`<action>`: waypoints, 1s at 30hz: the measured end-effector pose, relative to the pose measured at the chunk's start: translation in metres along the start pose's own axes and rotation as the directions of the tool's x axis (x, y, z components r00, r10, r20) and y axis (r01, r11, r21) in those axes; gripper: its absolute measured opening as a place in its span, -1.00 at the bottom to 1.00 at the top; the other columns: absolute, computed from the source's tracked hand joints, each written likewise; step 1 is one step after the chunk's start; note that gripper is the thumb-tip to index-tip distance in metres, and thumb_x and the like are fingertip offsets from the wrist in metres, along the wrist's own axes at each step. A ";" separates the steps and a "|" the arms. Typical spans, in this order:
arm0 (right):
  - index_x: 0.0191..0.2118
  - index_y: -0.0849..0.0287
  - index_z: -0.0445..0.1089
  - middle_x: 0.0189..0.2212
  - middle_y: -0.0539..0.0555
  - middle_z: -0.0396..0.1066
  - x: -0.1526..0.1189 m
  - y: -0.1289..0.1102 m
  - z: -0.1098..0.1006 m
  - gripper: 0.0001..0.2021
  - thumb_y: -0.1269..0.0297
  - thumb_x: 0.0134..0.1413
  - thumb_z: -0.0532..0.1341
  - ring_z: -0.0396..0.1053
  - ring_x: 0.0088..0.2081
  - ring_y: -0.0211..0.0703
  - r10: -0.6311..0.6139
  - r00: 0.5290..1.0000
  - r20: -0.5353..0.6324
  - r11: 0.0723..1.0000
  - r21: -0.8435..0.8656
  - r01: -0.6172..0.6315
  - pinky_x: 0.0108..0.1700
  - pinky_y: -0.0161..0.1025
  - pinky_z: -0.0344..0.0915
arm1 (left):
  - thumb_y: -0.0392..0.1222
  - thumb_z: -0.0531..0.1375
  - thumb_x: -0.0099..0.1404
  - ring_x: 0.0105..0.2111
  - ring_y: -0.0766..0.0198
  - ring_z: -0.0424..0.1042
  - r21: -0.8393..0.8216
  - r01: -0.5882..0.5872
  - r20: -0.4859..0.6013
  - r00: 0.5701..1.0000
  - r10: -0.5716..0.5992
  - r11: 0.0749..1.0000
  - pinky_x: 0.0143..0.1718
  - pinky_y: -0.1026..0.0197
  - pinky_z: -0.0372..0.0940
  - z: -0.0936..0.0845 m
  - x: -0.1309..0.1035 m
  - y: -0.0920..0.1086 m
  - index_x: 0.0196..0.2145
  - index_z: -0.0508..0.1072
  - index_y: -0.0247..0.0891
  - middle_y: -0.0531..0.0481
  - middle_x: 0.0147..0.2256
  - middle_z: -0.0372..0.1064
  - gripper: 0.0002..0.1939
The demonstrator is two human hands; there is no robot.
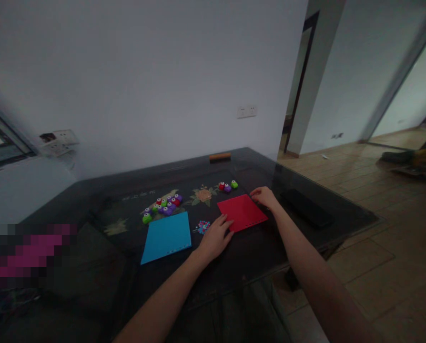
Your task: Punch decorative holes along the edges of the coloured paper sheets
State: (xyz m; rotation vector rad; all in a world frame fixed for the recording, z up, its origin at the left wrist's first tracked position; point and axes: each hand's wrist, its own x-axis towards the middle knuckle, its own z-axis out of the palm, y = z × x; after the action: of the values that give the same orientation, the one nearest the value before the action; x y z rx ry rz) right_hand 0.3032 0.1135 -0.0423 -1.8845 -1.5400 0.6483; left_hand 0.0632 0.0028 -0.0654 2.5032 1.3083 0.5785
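Observation:
A flat red board with a row of small marks along its near edge lies on the dark table. My left hand rests at its left edge, fingers apart and fingertips touching it. At the far right corner is my right hand, its fingers loosely bent and apart against the edge. A similar blue board lies to the left. Between the boards sits a small heap of pink, blue and white bits. Behind the blue board are several red, green and purple pieces with eye-like tops.
Beyond the red board stand a few more eye-topped pieces. A brown bar lies near the wall, and a long black object is at the right. The table has floral pictures on its top. A pixelated pink patch is at far left.

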 end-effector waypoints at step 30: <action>-0.32 0.22 0.51 -0.51 0.07 0.47 0.005 0.005 0.003 -0.82 0.46 -0.14 0.24 0.39 -0.48 -0.27 -0.048 0.998 0.040 0.999 0.011 0.048 -0.39 -0.36 0.29 | -0.17 0.04 0.29 0.17 0.13 0.11 0.006 -0.013 -0.042 0.999 0.014 1.000 0.16 0.09 0.06 0.004 0.001 -0.002 0.07 0.30 -0.28 -0.20 0.15 0.14 -0.60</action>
State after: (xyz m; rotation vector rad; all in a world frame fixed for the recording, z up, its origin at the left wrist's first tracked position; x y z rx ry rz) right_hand 0.3055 0.1183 -0.0485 -1.8314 -1.5994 0.6745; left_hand 0.0637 0.0047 -0.0694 2.5196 1.3108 0.6344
